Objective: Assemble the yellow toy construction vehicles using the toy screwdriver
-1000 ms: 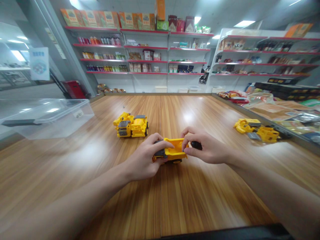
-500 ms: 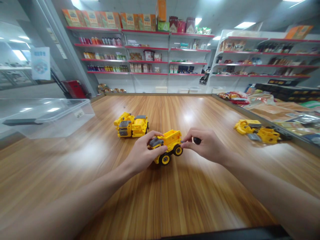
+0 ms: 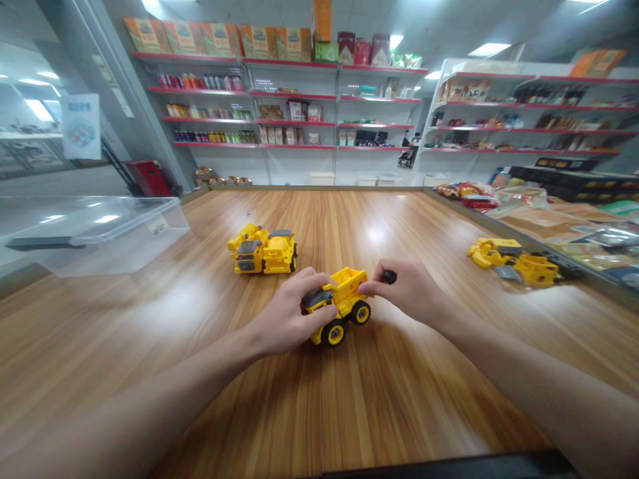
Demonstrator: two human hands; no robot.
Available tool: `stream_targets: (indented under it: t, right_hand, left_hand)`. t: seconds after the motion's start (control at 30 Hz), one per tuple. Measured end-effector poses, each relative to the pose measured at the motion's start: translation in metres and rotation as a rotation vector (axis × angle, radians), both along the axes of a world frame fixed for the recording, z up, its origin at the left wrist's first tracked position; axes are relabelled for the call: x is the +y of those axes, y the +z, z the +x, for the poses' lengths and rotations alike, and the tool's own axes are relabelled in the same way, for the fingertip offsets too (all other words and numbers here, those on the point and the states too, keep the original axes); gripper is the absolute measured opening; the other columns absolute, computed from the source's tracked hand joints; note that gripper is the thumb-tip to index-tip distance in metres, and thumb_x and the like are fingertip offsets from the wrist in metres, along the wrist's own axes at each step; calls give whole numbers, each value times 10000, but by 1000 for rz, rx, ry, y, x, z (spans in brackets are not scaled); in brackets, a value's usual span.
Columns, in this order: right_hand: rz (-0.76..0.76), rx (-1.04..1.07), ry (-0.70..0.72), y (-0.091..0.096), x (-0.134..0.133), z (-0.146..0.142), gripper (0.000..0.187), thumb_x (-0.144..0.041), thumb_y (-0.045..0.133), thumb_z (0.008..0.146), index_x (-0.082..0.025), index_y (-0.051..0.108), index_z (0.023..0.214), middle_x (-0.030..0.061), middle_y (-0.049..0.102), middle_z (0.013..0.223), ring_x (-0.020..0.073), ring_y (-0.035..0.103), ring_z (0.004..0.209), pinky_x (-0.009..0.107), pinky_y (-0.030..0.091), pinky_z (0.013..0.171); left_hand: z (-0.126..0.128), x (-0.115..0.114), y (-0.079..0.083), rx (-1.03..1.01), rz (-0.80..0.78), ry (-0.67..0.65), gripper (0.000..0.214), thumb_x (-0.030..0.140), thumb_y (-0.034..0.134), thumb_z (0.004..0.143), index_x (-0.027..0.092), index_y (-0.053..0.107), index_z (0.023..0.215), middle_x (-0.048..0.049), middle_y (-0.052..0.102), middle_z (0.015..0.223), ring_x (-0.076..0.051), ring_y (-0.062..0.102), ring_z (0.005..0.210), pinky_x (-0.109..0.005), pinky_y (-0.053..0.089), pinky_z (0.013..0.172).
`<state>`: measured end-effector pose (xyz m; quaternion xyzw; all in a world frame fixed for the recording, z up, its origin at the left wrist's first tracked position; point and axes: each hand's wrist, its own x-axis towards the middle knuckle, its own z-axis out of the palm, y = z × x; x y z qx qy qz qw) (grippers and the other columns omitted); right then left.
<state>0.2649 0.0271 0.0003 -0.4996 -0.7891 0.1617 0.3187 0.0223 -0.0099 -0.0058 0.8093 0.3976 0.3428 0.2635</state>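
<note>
A yellow toy dump truck (image 3: 348,285) with a grey cab top and black tyres is gripped round its cab by my left hand (image 3: 292,313). The truck's bed faces right, toward my right hand (image 3: 407,289). My right hand is closed on a small screwdriver (image 3: 390,277); only its black handle end shows, the rest being hidden by the fingers. My right fingertips are at the rear edge of the bed and seem to touch it. Beyond my left hand, more yellow toy trucks (image 3: 279,253) stand close together on the wooden table (image 3: 399,399).
Yellow toy vehicle pieces (image 3: 536,269) lie near the table's right edge, beside packaged goods (image 3: 544,216). A clear plastic bin (image 3: 124,239) stands at the left. Stocked shelves (image 3: 294,123) rise behind the table.
The dump truck and my left hand have come slightly nearer and to the right. My right fingers have moved up against the rear of the bed.
</note>
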Motion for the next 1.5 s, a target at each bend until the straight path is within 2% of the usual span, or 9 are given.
stream_targets:
  t: [0.1,0.3,0.4,0.53,0.77,0.97,1.2,1.33,1.5]
  right_hand:
    - [-70,-27,-5,-2,2,-2,407,-563,687,782,-170,633,693,-10,615,633,118,513,590,258,347,533]
    - [-67,147,45,-5,3,2,342,-498,507,936,-179,614,872,-18,534,677,118,479,624,267,355,566]
    - [-38,348,104,-3,2,5,235,-381,449,984,-200,572,1072,-19,523,746,117,482,655,266,388,600]
    - [117,489,238,5,-4,0,201,-335,496,979,-185,540,1106,33,610,903,137,549,788,274,440,672]
    - [174,655,365,14,-18,-7,193,-264,571,952,-184,565,1128,58,662,943,148,619,855,277,497,725]
    - [86,623,452,10,-19,-7,188,-220,585,941,-179,589,1124,40,626,896,136,625,830,278,522,749]
    - [93,494,498,12,-24,-5,288,-214,570,948,-206,589,1235,33,644,901,129,621,818,276,520,759]
    - [78,447,505,12,-25,-4,328,-261,504,982,-203,585,1295,55,663,960,135,619,839,279,516,747]
    - [149,557,397,9,-22,-6,357,-210,629,909,-263,623,1263,35,699,991,145,655,875,291,546,768]
  left_hand:
    - [1,0,0,-104,-167,11,207,332,649,825,157,633,932,-24,557,864,-154,530,785,-284,425,701]
    - [12,-1,-3,-555,-755,-13,182,237,646,784,144,585,928,-35,606,849,-163,604,784,-252,447,653]
    - [13,-1,-1,-657,-904,30,179,201,632,760,139,590,923,-45,619,847,-160,619,765,-236,451,628]
    - [10,-2,1,-708,-1010,33,245,223,597,761,142,611,992,-78,661,937,-177,636,758,-258,476,626]
    - [10,-5,1,-669,-1063,-20,320,234,593,741,119,611,1039,-118,674,957,-219,650,764,-294,495,623]
    - [8,-4,-2,-689,-1098,-47,305,251,590,753,120,619,1026,-120,669,963,-222,644,778,-318,502,663]
    - [9,-5,-1,-680,-1128,-86,440,271,558,775,107,612,1179,-157,665,1075,-265,650,875,-330,497,684]
    - [9,-5,-1,-678,-1088,-83,406,256,563,779,104,620,1151,-141,672,1047,-238,649,854,-302,485,681]
    - [11,-6,0,-687,-1051,-78,314,213,586,748,105,637,1038,-118,681,968,-205,644,789,-274,472,649]
